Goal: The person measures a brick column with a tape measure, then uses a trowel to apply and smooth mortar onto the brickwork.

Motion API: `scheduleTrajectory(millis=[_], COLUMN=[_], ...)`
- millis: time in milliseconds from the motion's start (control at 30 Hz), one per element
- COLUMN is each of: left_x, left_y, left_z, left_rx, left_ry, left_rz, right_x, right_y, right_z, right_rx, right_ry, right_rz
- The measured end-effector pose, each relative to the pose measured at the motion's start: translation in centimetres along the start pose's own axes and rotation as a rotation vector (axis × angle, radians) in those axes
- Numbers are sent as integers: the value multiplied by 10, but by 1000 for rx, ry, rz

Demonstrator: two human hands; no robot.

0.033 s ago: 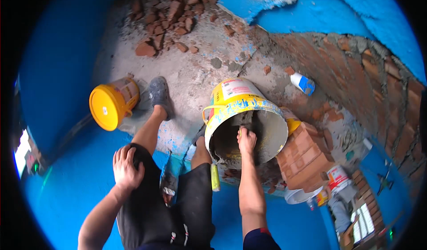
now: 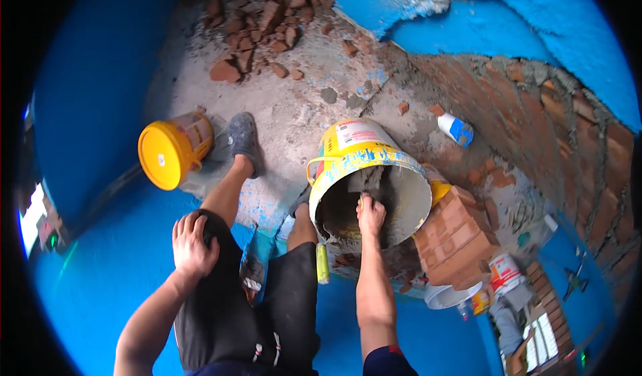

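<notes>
In my right hand [image 2: 372, 217] is a trowel [image 2: 362, 185] with a yellow-green handle. Its grey blade reaches into a large yellow and white bucket [image 2: 358, 150], which is tipped so that its mouth faces me. Grey wet mortar [image 2: 372, 175] lies inside near the blade, and part of the bucket's inside is in shadow. My left hand [image 2: 194, 243] rests flat on my left knee, fingers extended, holding nothing.
A lidded yellow bucket [image 2: 162, 157] lies left of my foot. Stacked bricks [image 2: 455, 239] stand right of the tipped bucket. A white and blue bottle [image 2: 457, 129] lies beyond, near a brick wall [image 2: 508, 98]. Broken bricks [image 2: 271, 22] are heaped at the far left.
The trowel's blade shows more plainly now beyond my right hand. My left hand stays on the knee. The whole view has shifted slightly.
</notes>
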State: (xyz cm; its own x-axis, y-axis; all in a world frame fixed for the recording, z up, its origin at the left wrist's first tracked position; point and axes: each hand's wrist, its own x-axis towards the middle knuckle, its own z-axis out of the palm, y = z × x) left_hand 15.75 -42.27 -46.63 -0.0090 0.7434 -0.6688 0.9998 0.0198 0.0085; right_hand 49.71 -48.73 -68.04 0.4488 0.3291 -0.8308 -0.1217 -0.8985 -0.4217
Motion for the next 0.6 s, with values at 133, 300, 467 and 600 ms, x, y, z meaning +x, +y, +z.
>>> scheduleTrajectory(millis=[133,300,467,600], left_x=[-7,-52,-82,-90], left_y=[4,-15,-27,-55], left_z=[-5,-26,-51,-100], left_rx=[2,-80,-264,-437], left_ry=[23,216,402,512], left_rz=[-42,-47,-160,-248], right_x=[-45,-114,-211,-288], right_y=[-9,-27,-67,-112], right_z=[-40,-84,-139,-140], right_rx=[14,346,52,-41], right_ry=[-61,-107,-159,-211], right_rz=[-74,56,-186,-328])
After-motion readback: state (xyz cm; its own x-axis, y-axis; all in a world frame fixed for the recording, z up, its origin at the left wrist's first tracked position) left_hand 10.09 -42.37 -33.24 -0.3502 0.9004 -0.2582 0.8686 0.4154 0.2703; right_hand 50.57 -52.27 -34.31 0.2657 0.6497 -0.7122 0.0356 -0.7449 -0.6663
